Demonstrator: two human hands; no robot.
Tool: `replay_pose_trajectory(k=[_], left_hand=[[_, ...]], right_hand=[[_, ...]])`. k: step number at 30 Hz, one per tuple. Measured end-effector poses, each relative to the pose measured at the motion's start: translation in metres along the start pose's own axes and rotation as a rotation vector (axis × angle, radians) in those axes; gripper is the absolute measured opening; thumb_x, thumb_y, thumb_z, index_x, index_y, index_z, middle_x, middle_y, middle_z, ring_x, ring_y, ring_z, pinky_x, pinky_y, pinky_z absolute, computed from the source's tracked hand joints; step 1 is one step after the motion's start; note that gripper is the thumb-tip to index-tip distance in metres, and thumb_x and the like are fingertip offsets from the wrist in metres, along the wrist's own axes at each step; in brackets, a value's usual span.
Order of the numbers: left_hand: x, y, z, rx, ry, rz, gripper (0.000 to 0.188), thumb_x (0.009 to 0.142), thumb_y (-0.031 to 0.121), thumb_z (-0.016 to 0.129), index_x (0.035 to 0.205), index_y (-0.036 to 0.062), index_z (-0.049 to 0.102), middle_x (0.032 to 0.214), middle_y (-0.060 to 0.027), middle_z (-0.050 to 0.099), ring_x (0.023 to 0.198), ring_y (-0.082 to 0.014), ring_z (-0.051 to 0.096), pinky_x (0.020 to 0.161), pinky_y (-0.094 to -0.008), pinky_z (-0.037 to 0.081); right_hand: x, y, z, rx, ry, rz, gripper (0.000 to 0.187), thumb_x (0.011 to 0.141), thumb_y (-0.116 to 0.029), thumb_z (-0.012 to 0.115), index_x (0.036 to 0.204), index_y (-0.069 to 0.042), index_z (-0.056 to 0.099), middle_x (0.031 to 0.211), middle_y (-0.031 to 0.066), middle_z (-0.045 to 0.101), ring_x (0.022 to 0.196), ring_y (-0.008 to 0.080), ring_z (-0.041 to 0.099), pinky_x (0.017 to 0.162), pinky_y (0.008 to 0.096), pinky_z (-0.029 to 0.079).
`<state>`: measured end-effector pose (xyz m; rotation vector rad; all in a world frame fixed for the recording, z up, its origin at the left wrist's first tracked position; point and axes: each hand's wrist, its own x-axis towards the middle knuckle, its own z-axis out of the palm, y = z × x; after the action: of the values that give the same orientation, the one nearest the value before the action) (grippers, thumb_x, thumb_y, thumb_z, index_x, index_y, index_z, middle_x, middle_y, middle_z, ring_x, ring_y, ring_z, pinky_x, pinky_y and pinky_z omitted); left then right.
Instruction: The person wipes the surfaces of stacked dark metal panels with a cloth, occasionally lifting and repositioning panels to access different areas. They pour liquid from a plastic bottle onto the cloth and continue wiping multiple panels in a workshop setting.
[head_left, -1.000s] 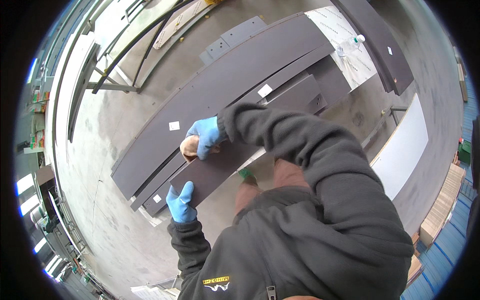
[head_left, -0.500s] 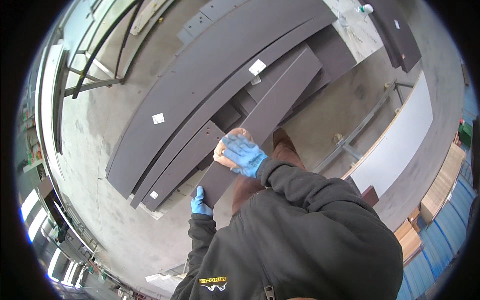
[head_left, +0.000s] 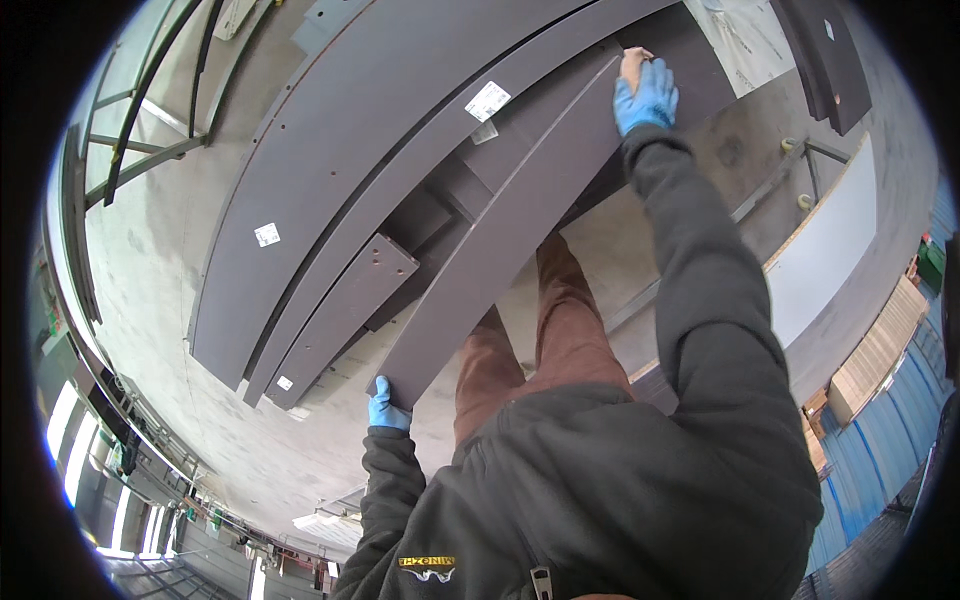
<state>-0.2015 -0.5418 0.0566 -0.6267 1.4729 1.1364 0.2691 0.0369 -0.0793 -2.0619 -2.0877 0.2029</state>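
A long, narrow dark grey panel (head_left: 500,235) slants across the view, its near end by my body and its far end at the upper right. My left hand (head_left: 388,406), in a blue glove, grips the near end with the thumb on the top face. Stretched far out, my right hand (head_left: 645,96), also in a blue glove, presses a tan cloth (head_left: 634,66) onto the panel's far end. Part of the cloth is hidden under the fingers. Other dark grey panels lie beneath, among them a shorter board (head_left: 350,310) with holes near one end.
A large wide grey panel (head_left: 310,180) with white labels lies to the left. More dark panels (head_left: 822,60) are stacked at the upper right. A white-faced board (head_left: 830,250) and a wheeled metal frame (head_left: 760,195) stand at the right. A metal rack (head_left: 150,150) is at the upper left.
My right hand has slid the cloth from near the panel's close end to its far end, straightening the arm. My left hand still holds the near end.
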Motion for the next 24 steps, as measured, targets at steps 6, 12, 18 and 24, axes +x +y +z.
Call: replay_pose_trajectory(k=[6, 12, 18, 24], left_hand=[[0.0, -0.004, 0.002, 0.002, 0.044, -0.032, 0.058, 0.096, 0.039, 0.08, 0.143, 0.0093, 0.063, 0.145, -0.0056, 0.067, 0.131, -0.0253, 0.063, 0.116, -0.0448, 0.049], [0.0, 0.005, -0.007, 0.041, 0.071, -0.038, 0.057, 0.096, 0.04, 0.08, 0.142, 0.0089, 0.064, 0.143, -0.004, 0.068, 0.13, -0.0241, 0.064, 0.115, -0.0435, 0.049], [0.004, 0.0, -0.012, -0.017, 0.061, -0.048, 0.054, 0.098, 0.031, 0.079, 0.144, 0.0105, 0.06, 0.14, -0.0055, 0.068, 0.127, -0.0262, 0.065, 0.112, -0.0473, 0.053], [-0.001, 0.0, -0.01, 0.016, 0.039, 0.009, 0.056, 0.099, 0.037, 0.077, 0.143, 0.0084, 0.062, 0.141, -0.0058, 0.068, 0.128, -0.0258, 0.065, 0.113, -0.0452, 0.051]], right_hand=[[-0.182, -0.145, -0.058, -0.297, -0.329, -0.384, 0.064, 0.096, -0.043, 0.062, 0.145, -0.002, 0.058, 0.158, 0.0238, 0.049, 0.147, 0.0421, 0.046, 0.121, 0.061, 0.036], [-0.18, -0.141, -0.073, 0.031, -0.589, -0.501, 0.046, 0.088, -0.027, 0.074, 0.126, -0.001, 0.068, 0.137, 0.0174, 0.064, 0.129, 0.035, 0.063, 0.113, 0.0533, 0.047], [-0.059, -0.029, -0.038, 0.094, 0.0, -0.297, 0.079, 0.089, -0.04, 0.077, 0.154, -0.006, 0.047, 0.166, 0.0195, 0.038, 0.151, 0.0462, 0.038, 0.125, 0.0597, 0.029], [-0.123, -0.064, -0.043, 0.103, -0.355, -0.038, 0.114, 0.067, -0.041, 0.091, 0.159, -0.008, 0.032, 0.173, 0.028, 0.012, 0.162, 0.0472, 0.009, 0.129, 0.0642, 0.012]])
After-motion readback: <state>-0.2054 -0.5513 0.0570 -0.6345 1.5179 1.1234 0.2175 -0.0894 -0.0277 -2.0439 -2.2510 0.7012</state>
